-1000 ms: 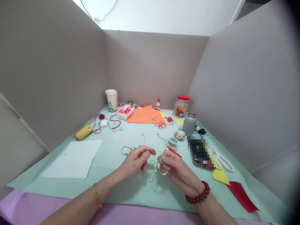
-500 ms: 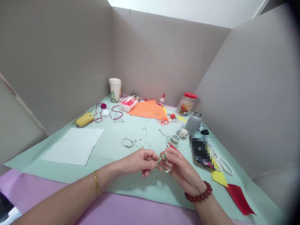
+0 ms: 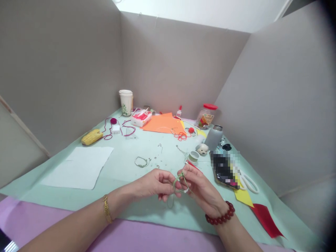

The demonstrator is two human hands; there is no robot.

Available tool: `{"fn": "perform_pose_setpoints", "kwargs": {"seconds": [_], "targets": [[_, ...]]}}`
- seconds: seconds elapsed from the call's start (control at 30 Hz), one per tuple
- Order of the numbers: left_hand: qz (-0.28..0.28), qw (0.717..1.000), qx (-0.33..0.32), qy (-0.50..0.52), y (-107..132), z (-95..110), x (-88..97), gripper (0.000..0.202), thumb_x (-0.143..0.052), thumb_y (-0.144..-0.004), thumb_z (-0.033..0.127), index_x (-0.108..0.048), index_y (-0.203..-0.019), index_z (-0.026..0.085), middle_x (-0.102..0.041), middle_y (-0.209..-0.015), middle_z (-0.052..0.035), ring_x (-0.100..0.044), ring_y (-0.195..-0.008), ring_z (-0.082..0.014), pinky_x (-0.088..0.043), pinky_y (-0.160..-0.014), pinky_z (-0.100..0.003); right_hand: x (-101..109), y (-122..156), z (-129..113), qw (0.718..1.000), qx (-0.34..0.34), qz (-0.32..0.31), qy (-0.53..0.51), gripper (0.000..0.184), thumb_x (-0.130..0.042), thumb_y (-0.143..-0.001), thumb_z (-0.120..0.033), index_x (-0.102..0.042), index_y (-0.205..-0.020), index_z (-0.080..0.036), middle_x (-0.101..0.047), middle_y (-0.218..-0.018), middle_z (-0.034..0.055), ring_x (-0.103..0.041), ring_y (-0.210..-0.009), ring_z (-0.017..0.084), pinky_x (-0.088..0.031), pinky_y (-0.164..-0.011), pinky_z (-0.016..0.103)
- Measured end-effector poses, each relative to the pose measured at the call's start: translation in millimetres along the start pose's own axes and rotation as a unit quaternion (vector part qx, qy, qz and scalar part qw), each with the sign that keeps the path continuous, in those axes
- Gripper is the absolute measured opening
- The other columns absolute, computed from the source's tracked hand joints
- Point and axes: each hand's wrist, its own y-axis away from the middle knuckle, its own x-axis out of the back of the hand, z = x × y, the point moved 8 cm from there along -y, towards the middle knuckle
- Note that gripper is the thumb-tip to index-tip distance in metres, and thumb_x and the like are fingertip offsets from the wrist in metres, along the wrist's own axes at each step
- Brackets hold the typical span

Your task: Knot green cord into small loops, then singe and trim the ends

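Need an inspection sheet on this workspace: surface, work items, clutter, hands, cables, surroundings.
Surface: pale green sheet over a purple one.
Work items: looped green cord in the hands; green cord ring on the sheet beyond.
Clutter: tissue pack, orange paper, red-lidded jar, grey bottle.
Hands: right hand pinches the cord's knotted part; left hand has fingers on the loop.
Cables: nothing seen among the tabletop items.
Surroundings: grey panels on three sides.

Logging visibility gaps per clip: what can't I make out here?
Head view, green cord: part within the right hand, hidden by its fingers.
Head view, black object: surface masked by pixelation.
Head view, loose bits: too small to identify.
Head view, bottom-left object: cut off by picture's edge.
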Motion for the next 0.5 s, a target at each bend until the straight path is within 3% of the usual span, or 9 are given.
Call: {"fn": "perform_pose_setpoints", "kwargs": {"seconds": [0.3, 0.5], "targets": [[0.049, 0.998, -0.022, -0.030, -1.3, -0.2, 9.2, 0.027, -0.061, -0.075, 0.023, -0.058, -0.100, 0.015, -0.071, -0.083, -0.0053, -0.054, -0.042, -0.0052, -0.042, -0.044, -0.018, 2.4, -3.9, -4.2, 0.999, 0.022, -0.007, -0.045, 0.020, -0.071, -0.075, -0.025, -0.053, -0.069, -0.017, -0.045, -0.056, -0.0056, -0.038, -0.051, 0.007, -0.034, -0.053, 0.022], [0.057, 0.997, -0.042, -0.036, 3.1, 12.3, 10.7, 0.034, -0.060, -0.076, 0.023, -0.054, -0.109, 0.017, -0.070, -0.081, -0.0031, -0.054, -0.039, -0.0049, -0.042, -0.041, -0.016, 5.0, -5.4, -3.3, 0.999, 0.027, -0.008, -0.046, 0.021, -0.072, -0.074, -0.023, -0.053, -0.067, -0.017, -0.043, -0.054, -0.0062, -0.033, -0.050, 0.006, -0.033, -0.052, 0.021]]}}
